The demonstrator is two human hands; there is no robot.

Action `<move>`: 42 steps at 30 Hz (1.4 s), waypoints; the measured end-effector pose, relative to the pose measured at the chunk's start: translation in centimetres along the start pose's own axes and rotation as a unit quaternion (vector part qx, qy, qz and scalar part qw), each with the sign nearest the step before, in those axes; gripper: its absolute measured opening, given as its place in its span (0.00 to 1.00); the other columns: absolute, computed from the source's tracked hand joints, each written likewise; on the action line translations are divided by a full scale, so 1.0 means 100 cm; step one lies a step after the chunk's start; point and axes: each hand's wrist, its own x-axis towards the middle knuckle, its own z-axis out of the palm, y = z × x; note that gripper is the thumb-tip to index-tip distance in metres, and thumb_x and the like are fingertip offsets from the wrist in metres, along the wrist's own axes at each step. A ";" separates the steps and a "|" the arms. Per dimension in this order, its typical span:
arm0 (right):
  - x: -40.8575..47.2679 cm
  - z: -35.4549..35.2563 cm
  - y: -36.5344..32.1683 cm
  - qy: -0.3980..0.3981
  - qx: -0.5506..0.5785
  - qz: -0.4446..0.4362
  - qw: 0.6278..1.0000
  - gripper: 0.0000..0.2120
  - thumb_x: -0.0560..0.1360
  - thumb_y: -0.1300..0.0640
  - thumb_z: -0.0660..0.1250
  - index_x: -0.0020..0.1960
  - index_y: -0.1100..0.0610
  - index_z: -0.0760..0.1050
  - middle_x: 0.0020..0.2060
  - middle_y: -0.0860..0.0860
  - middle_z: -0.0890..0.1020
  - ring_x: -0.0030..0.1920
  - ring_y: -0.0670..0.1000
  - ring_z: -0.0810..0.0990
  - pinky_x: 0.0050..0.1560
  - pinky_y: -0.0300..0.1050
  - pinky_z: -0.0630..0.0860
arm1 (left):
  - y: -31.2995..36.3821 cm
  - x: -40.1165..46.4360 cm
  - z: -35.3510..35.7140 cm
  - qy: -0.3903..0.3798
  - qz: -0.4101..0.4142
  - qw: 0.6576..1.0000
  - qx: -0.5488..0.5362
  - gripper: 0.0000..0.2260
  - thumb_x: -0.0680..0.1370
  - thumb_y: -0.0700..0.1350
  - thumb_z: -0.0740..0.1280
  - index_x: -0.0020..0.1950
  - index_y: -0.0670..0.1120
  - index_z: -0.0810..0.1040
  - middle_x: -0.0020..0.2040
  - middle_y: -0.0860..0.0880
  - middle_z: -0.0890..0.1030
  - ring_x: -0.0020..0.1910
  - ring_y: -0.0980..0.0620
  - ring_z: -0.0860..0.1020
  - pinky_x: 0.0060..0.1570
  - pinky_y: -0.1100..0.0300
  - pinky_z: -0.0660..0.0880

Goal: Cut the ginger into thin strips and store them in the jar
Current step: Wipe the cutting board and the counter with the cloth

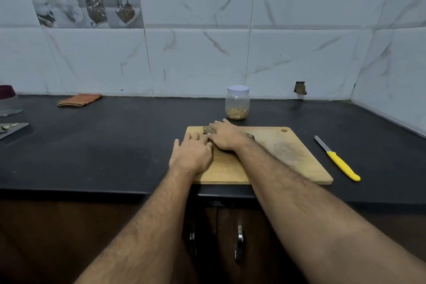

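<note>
Head view: black counter point(115, 145), marble-tiled wall point(299, 41)

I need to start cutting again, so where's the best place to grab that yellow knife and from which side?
Grip the yellow handle of the knife, coming from the right with the right hand. It lies flat on the counter right of the cutting board, handle toward you and blade pointing away, so fingers likely stay clear of the edge.

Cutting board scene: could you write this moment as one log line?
hands: left hand and right hand gathering ginger strips on cutting board | knife: on counter | jar: lidded
</note>
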 end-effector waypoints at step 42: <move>-0.062 -0.047 0.158 0.040 0.072 0.140 0.987 0.18 0.83 0.47 0.57 0.69 0.48 0.74 0.68 0.50 0.75 0.67 0.54 0.72 0.68 0.52 0.68 | 0.039 0.029 0.007 -0.012 -0.015 1.000 0.015 0.21 0.85 0.49 0.47 0.77 0.49 0.62 0.78 0.51 0.60 0.78 0.49 0.56 0.75 0.45 0.52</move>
